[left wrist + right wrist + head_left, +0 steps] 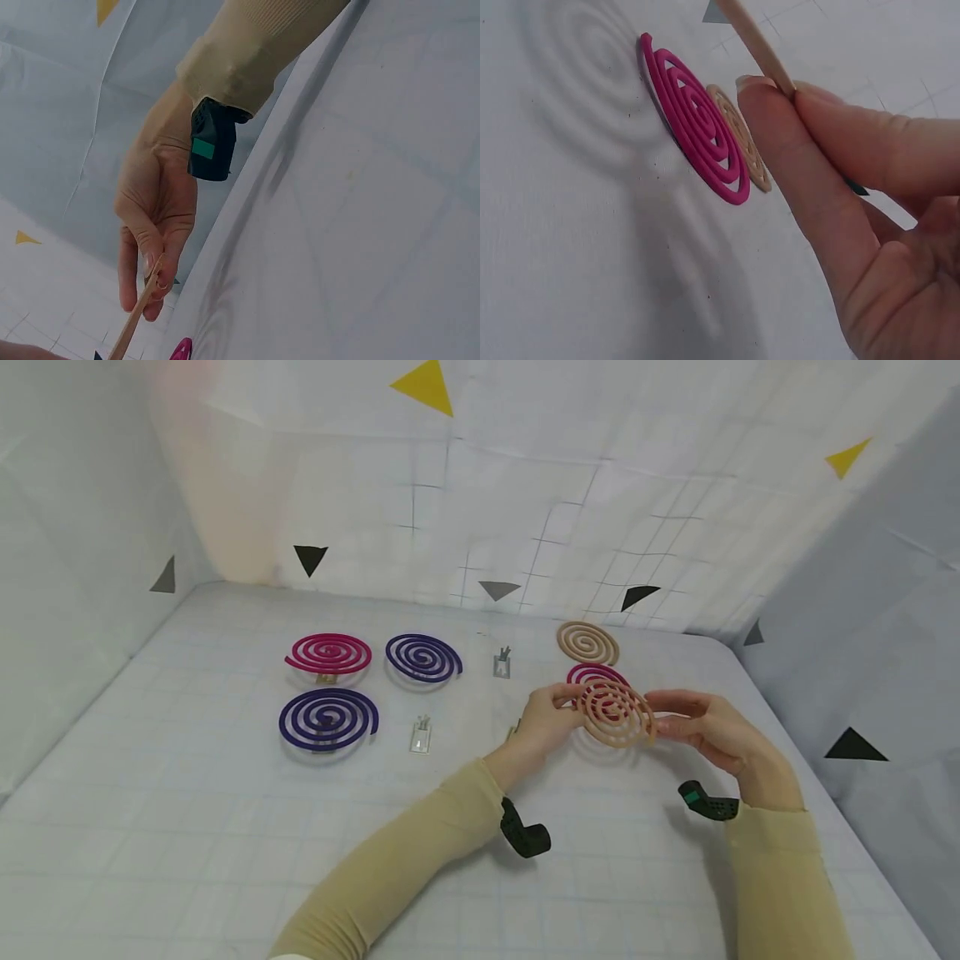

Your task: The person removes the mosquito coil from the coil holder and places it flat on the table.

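A tan mosquito coil (617, 745) is held up between both hands, tilted, with its shadow on the table below. My left hand (546, 723) pinches its left edge. At the opposite edge, my right hand (716, 733) pinches the outer ring between thumb and finger. In the right wrist view the held coil (759, 49) shows edge-on, gripped at the fingertips. Behind it lies a pink mosquito coil (733, 193), which the tan one overlaps in the head view. Farther back is another tan coil (588, 660). The left wrist view shows the right hand (159, 202) on the coil (133, 321).
On the left are a pink coil (328, 670) and two purple coils (327, 747) (423, 679), raised on small stands. Two small metal coil stands (421, 740) (502, 668) stand near the middle; another stand (513, 729) is partly behind the left hand. White sheeting (360, 510) rises behind the table.
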A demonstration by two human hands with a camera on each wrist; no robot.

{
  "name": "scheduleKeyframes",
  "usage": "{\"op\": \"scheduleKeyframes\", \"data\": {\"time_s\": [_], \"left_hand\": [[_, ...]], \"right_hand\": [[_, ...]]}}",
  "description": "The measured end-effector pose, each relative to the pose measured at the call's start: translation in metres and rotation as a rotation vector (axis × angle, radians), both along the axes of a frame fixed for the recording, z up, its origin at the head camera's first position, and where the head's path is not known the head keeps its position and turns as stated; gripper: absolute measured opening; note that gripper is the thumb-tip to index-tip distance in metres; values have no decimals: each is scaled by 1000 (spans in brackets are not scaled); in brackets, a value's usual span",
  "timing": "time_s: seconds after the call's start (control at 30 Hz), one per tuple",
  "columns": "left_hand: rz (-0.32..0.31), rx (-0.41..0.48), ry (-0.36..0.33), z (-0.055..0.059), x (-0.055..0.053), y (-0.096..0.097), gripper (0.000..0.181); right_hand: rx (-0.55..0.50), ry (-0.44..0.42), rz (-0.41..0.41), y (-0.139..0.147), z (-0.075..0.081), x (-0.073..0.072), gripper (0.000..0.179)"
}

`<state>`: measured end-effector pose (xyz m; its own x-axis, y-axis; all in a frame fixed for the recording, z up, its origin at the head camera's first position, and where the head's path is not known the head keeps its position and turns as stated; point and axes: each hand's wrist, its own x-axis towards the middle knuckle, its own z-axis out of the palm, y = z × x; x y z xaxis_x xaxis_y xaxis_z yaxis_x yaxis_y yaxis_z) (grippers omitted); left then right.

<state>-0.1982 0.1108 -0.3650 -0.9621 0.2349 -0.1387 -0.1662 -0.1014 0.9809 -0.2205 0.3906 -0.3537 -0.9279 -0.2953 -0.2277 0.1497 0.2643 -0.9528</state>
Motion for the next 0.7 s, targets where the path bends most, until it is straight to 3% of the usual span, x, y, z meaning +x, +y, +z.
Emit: {"op": "scheduleKeyframes", "data": {"time_s": [0.43,0.7], "left_hand": [[-37,5,-54,-11,5,5,48],[-53,-33,-49,-11,7,4,45]], "right_hand": [[106,-31,22,9,-11,0,55],[106,-64,51,6,-11,0,60]]}}
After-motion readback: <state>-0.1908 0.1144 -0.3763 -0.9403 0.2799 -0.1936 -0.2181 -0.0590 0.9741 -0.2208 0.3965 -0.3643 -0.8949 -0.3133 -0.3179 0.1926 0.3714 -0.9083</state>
